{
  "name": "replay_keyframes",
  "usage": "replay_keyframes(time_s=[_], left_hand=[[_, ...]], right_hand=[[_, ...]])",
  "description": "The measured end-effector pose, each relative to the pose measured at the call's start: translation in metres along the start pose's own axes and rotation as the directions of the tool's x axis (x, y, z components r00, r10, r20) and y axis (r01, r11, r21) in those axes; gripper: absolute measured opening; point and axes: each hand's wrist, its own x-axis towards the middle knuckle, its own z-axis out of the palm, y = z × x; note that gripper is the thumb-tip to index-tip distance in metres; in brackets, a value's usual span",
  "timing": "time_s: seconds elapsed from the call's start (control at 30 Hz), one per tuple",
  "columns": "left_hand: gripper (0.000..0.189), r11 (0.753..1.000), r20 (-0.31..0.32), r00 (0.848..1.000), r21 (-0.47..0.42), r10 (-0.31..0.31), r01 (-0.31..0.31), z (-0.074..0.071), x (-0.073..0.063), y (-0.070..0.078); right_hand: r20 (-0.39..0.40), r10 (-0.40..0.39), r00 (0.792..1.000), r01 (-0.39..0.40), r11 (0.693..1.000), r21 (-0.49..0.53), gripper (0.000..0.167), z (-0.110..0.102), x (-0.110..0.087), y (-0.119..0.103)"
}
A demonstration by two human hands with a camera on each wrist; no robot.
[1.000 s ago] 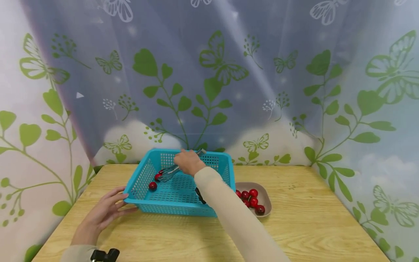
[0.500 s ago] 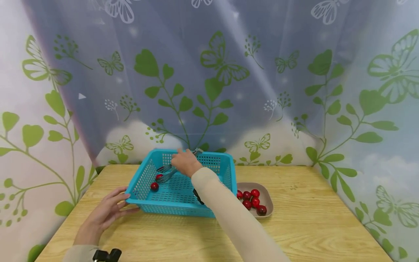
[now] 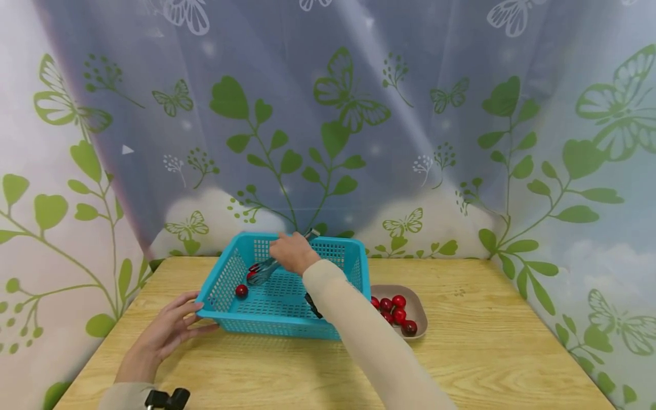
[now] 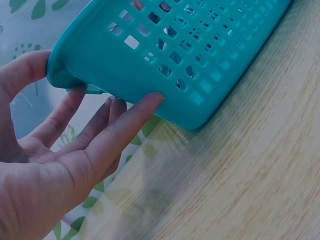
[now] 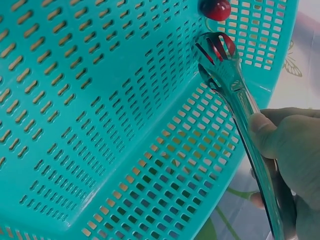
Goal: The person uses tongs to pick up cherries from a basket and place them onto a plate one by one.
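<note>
A blue perforated plastic basket [image 3: 287, 329] sits on the table. In the head view my left hand [image 3: 166, 333] is at its near left corner. The left wrist view shows fingertips [image 4: 76, 92] at the rim and the thumb on the outer wall. My right hand [image 3: 294, 253] reaches over the basket and grips tongs [image 5: 245, 107] with see-through, slotted ends. Those ends close over a red cherry [image 5: 230, 44], partly hidden by the slots, inside the basket's left part. Close to it lies another dark red cherry [image 3: 241, 291] on the basket floor.
Right of the basket stands a beige dish [image 3: 417, 307] with several cherries [image 3: 398, 315], partly covered by the right sleeve [image 3: 369, 336]. The wooden table [image 3: 492, 341] extends to the right and front. A printed curtain [image 3: 410, 171] hangs behind the table.
The tongs' ends were around the cherry, spread apart half a second ago, and now stand closer together over it. The left hand and basket stay in place.
</note>
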Motion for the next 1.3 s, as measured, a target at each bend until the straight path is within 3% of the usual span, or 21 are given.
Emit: replay_keyframes(time_s=[0.27,0.63,1.3], left_hand=[[0.031,1.0,0.0,1.0,0.004,-0.005,0.005,-0.001,0.001,0.0],[0.037,0.999,0.097,0.995,-0.033,0.026,-0.023,-0.005,0.001,-0.003],[0.037,0.999,0.077,0.997,-0.032,0.017,-0.014,-0.004,0.001,-0.003]], right_hand=[[-0.003,0.014,1.0,-0.014,1.0,0.009,0.024,0.001,-0.006,0.006],[0.003,0.02,1.0,-0.02,1.0,-0.004,0.025,0.0,-0.016,0.015],[-0.06,-0.019,0.998,0.015,0.998,-0.066,0.027,-0.017,-0.043,0.025]])
